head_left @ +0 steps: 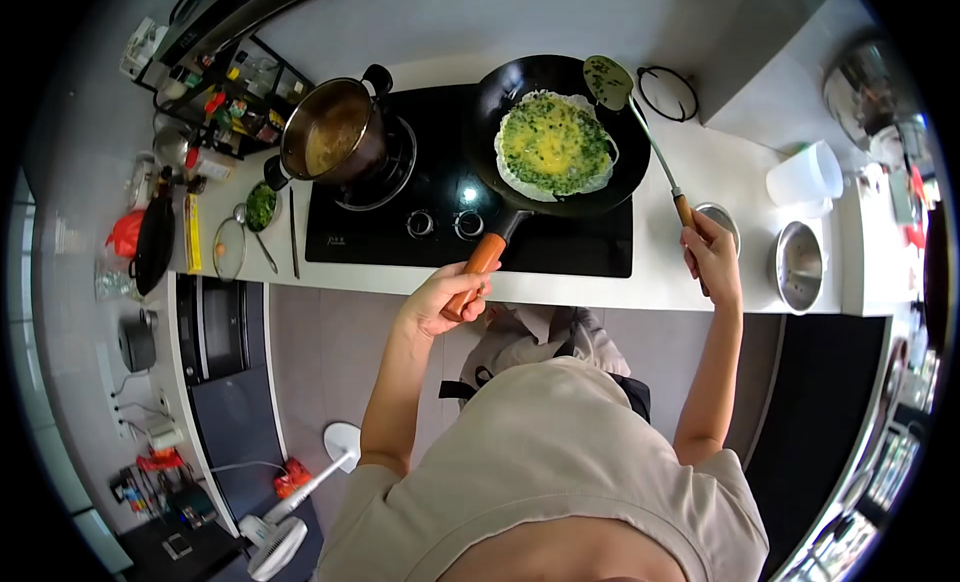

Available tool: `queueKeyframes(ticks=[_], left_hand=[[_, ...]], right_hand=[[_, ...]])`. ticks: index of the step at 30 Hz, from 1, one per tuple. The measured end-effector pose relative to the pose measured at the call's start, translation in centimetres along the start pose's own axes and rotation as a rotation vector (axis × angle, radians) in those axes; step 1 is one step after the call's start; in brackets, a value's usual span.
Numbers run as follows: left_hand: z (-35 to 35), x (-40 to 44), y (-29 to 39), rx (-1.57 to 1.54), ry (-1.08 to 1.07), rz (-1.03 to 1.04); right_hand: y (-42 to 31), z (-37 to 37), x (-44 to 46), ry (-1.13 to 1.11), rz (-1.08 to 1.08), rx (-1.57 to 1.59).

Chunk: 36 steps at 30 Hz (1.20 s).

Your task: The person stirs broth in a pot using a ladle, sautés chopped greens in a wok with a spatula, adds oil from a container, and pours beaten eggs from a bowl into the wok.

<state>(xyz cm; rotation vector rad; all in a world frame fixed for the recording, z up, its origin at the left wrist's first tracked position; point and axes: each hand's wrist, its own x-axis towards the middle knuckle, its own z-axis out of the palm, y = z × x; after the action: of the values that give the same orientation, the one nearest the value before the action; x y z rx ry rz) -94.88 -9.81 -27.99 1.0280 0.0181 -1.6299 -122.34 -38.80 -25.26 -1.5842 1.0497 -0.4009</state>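
Observation:
My left hand (448, 298) is closed around the orange-brown handle of a black wok (632, 172) on the hob. Inside the wok lies a round egg pancake (553, 147), yellow in the middle, flecked with green and whitish at its rim. My right hand (712, 257) grips the wooden handle of a metal spatula (656, 142). The spatula's head is over the wok's right rim, apart from the pancake, with green bits and egg stuck to it.
Left on the black hob (350, 244) stands a brown pot (335, 132) with liquid. A bowl of chopped greens (261, 207), a glass lid (229, 249) and a chopstick-like stick (294, 232) lie left. Metal bowl (798, 267) and white container (808, 177) are right.

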Motion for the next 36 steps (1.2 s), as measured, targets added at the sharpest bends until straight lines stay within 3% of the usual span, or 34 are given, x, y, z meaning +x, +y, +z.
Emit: queueKeyframes(ticks=[7,18,36], left_hand=[[0.0,-1.0,2.2,0.051,-0.003,-0.071],[0.7,-2.0,4.4,0.188,0.009,-0.112],[-3.2,2.6,-2.3,0.361,0.036,0.129]], right_hand=[[0.5,4.7,-4.9,0.150,0.012,-0.018],[-0.3,6.4,-6.2,0.157,0.023,-0.122],[2.3,6.6,-2.7,0.176,0.025,-0.232]])
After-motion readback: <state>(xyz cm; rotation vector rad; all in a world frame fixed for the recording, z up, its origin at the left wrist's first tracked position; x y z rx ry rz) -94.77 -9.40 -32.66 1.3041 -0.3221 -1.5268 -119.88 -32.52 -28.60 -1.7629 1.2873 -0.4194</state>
